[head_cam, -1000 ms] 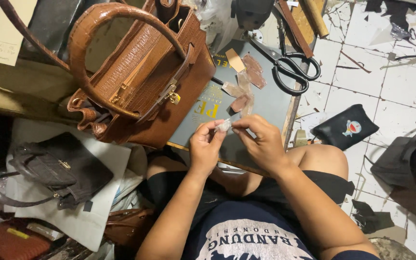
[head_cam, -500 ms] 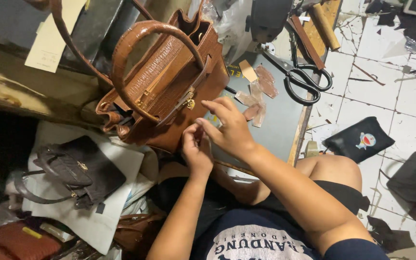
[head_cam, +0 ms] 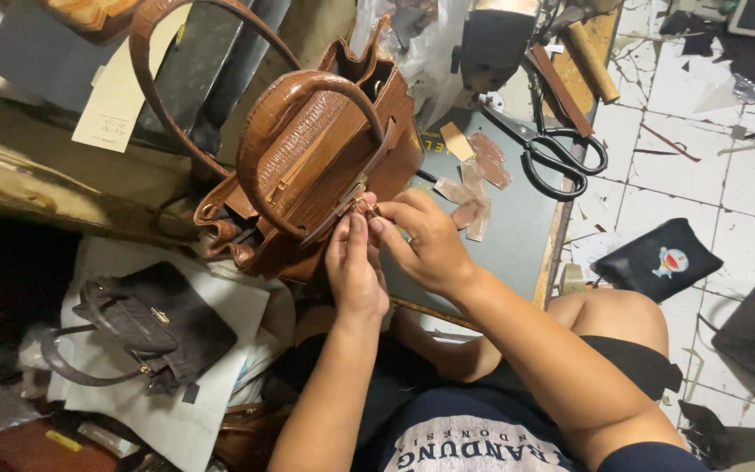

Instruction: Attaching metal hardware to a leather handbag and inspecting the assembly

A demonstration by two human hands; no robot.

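While both meet at the brown crocodile-textured handbag (head_cam: 325, 157), left hand (head_cam: 353, 267) and right hand (head_cam: 421, 245) pinch its gold clasp (head_cam: 362, 203) with closed fingertips.

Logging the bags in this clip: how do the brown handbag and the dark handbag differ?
The brown handbag stands on the work board, both hands at its clasp; the dark handbag lies untouched on white paper lower left. The brown handbag has a croc-like texture; the dark handbag looks plain. The brown handbag appears larger. Both have looped handles.
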